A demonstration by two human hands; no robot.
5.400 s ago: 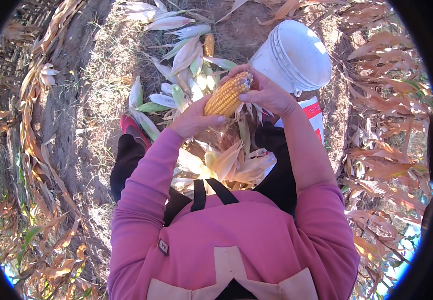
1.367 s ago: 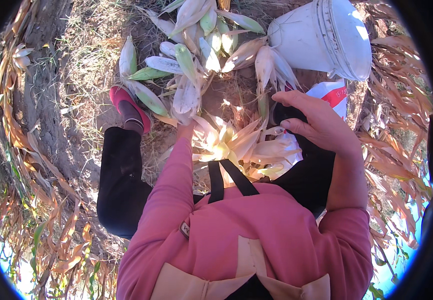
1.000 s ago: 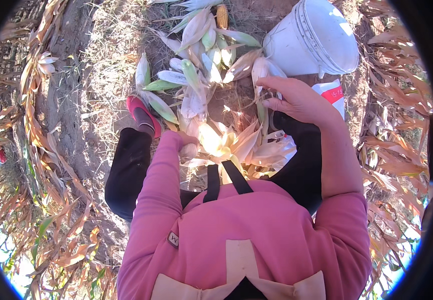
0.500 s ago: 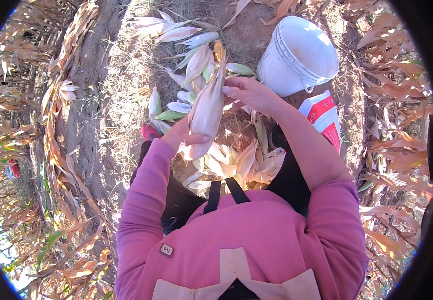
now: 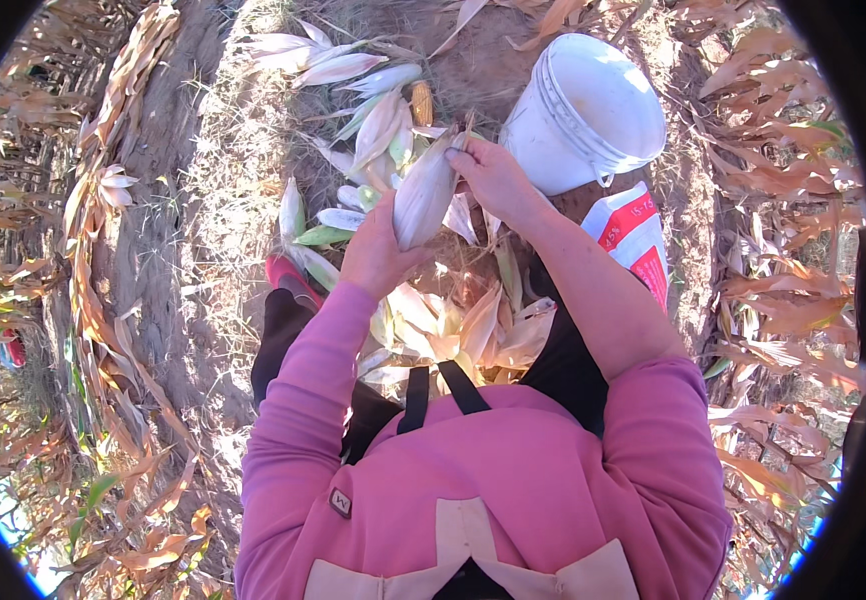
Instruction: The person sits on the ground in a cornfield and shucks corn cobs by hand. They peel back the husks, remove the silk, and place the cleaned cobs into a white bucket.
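Observation:
An ear of corn in its pale, dry husk is held between my two hands, tilted with its tip up and to the right. My left hand is wrapped round its lower end. With thumb and fingers my right hand pinches the husk near the tip; part of those fingers is hidden behind the ear. Just beyond my hands lies a pile of husked ears, some pale and some greenish. A bare yellow cob shows at the far edge of that pile.
A white bucket stands tilted at the far right of my hands. Nearer lies a white and red bag. Loose stripped husks are heaped between my legs. Dry corn stalks line both sides of the dirt strip.
My left hand has moved up the ear, closer to my right hand. The ear appears shorter and shifted slightly, with the husk tip now under my right fingers.

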